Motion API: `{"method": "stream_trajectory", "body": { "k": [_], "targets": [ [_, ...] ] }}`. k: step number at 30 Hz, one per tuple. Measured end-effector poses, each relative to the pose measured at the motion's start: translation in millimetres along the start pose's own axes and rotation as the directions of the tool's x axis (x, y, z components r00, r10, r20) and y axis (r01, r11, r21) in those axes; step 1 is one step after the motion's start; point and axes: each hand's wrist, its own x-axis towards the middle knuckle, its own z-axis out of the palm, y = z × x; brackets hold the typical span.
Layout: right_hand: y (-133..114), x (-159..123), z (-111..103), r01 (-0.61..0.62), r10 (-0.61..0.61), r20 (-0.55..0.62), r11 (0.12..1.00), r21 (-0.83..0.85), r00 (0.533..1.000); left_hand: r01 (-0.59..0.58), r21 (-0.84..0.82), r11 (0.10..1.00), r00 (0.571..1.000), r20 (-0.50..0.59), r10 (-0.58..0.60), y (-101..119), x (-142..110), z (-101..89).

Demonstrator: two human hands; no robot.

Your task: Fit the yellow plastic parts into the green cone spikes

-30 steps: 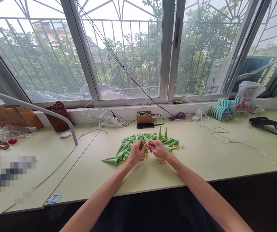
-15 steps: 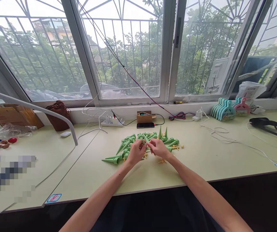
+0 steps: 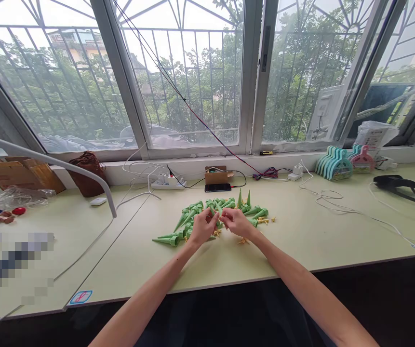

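Note:
My left hand (image 3: 204, 226) is closed in a pinch, its fingertips almost meeting those of the other hand; whatever they grip is hidden. Closed fingers of my right hand (image 3: 236, 223) hold a green plant watering spike (image 3: 218, 208), its point tilted up and away to the left. Around both hands lies a loose heap of green ribbed-cap spikes (image 3: 193, 212). Two spikes (image 3: 244, 197) stand point-up at the back right of the heap. Small yellow valve pieces (image 3: 242, 241) lie below my right hand, with more yellow pieces (image 3: 263, 221) to its right.
A black phone (image 3: 218, 187) lies before a small cardboard box (image 3: 216, 176) behind the heap. A power strip (image 3: 169, 182) and white cables are to the left. Teal hangers (image 3: 333, 164) and a black strapped device (image 3: 398, 183) are on the right. The table's front edge runs below my forearms.
The fingers of my left hand have shifted slightly, showing more of the green spikes behind them. My right hand keeps its hold on the spike in nearly the same place.

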Motion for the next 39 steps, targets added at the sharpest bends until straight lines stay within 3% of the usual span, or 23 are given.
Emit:
{"method": "stream_trajectory", "body": {
  "k": [5,13,24,33,39],
  "targets": [
    [-2.7,0.5,0.1,-0.042,0.04,-0.027,0.998,-0.055,0.999,-0.061,0.059,0.996,0.998,-0.003,0.061,-0.9,-0.3,0.2],
    [-6.5,-0.4,-0.1,-0.185,0.186,-0.005,0.981,0.055,0.983,-0.165,0.177,0.97,0.986,0.01,0.165,-5.8,0.0,1.9],
    [-6.7,-1.1,-1.6,-0.039,0.039,0.012,0.999,-0.003,0.999,0.001,-0.005,1.0,0.999,0.034,-0.001,-0.4,-1.3,-0.1],
    [-5.7,-1.2,-0.6,-0.16,0.16,-0.005,0.987,-0.013,0.987,-0.201,0.223,0.954,0.979,0.02,0.201,-2.3,-0.4,-1.0],
    [-7.0,-1.4,-2.4,-0.063,0.063,0.006,0.997,-0.035,0.998,-0.043,0.059,0.997,0.999,0.009,0.043,-2.1,-1.5,0.3]
  ]
}}
